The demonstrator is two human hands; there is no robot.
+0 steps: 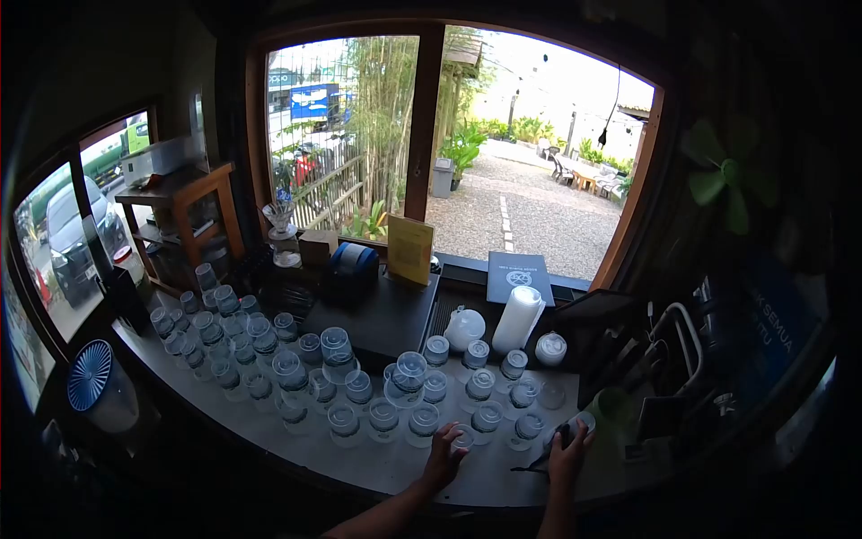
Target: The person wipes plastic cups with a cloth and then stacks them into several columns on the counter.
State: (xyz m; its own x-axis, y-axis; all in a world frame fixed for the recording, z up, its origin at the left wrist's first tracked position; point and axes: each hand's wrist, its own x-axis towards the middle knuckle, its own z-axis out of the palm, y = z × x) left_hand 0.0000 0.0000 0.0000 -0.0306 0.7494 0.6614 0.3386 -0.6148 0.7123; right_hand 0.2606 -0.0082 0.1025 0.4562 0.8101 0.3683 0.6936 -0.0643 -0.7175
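Note:
My left hand (441, 458) curls its fingers around the side of a clear plastic cup (463, 437) near the counter's front edge. To the right, my right hand (566, 456) is closed around another clear plastic cup (585, 420), tilted to the side. A dark, thin thing (532, 466) lies by that hand, its kind hard to make out. Just beyond my hands stand several upside-down clear cups, among them one cup (487, 416) and another cup (528, 426). More cups (289, 368) cover the counter to the left, some stacked.
A grey counter (359, 460) runs below a wide window. Behind the cups are a black cash drawer (377, 319), a yellow sign (410, 250), a white stack (519, 319), a round white pot (465, 330) and a dark menu folder (518, 277). A fan (729, 175) hangs at right.

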